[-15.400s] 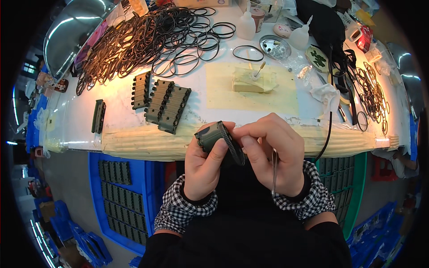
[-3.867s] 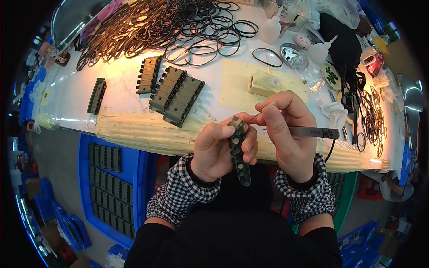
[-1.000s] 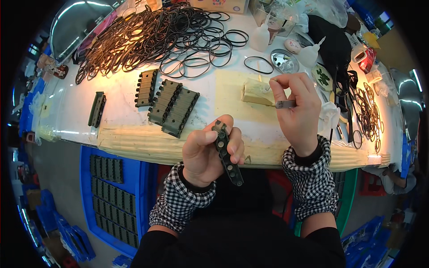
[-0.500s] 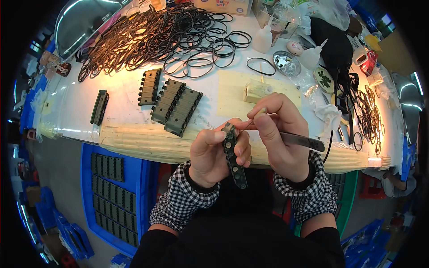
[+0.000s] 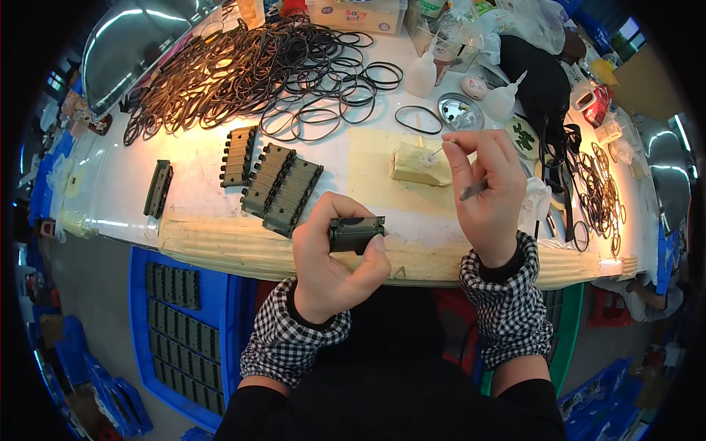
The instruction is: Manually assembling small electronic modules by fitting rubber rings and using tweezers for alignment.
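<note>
My left hand (image 5: 334,253), closed, grips a short olive-green part (image 5: 356,234) with dark patches by its ends, above the table's padded front edge. My right hand (image 5: 489,195) pinches a thin needle-like tool (image 5: 438,153) between thumb and forefinger. Its tip is over or touching a yellow tape-wrapped block (image 5: 413,167); I cannot tell which. A dark metal strip, perhaps tweezers (image 5: 473,189), is tucked in the same palm. Left of the block lie joined olive-green ribbed parts (image 5: 283,187), a smaller ribbed piece (image 5: 239,156) and a lone one (image 5: 158,189).
Behind them spreads a heap of black rubber rings (image 5: 243,70). White squeeze bottles (image 5: 422,72), a round metal dish (image 5: 460,112) and a black bag (image 5: 537,70) stand at the back right. Below the table's left, a blue tray (image 5: 140,316) holds rows of green parts.
My right hand has moved away from the green part, up and right to the yellow block, with the thin tool. My left hand has turned the part from upright to sideways.
</note>
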### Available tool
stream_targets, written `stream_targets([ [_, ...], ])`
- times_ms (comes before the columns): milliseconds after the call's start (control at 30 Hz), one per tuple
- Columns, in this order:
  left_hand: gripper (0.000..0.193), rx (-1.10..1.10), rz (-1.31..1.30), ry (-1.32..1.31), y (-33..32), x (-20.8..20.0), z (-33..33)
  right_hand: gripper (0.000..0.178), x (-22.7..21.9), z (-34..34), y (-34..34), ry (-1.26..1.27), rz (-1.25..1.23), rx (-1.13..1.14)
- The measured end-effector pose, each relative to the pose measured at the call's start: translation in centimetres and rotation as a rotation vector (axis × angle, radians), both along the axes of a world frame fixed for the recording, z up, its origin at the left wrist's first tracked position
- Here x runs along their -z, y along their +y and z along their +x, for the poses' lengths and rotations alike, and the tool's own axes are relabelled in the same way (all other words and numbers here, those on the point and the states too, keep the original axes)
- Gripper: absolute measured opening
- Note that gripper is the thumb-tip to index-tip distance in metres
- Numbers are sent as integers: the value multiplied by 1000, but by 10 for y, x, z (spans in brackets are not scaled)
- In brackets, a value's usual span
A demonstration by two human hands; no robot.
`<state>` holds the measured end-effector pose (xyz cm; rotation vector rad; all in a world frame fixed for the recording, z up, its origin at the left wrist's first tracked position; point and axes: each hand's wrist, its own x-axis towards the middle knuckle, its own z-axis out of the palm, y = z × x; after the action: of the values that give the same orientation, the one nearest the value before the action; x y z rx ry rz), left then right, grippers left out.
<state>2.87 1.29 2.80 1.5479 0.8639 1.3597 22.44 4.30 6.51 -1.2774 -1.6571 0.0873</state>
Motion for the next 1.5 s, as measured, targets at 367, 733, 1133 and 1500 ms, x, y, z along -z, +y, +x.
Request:
stream_targets([
  [367, 31, -144, 233, 196, -1, 2, 11, 5, -8, -16, -31, 470, -141, -420],
  [733, 30, -164, 276, 233, -1, 0, 12, 6, -1, -20, -34, 391, -211, -507],
  [1133, 28, -133, 244, 265, -3, -1, 9, 7, -5, -18, -31, 198, -124, -504],
  [1500, 28, -129, 258, 277, -3, -2, 10, 7, -1, -17, -33, 281, -166, -489],
])
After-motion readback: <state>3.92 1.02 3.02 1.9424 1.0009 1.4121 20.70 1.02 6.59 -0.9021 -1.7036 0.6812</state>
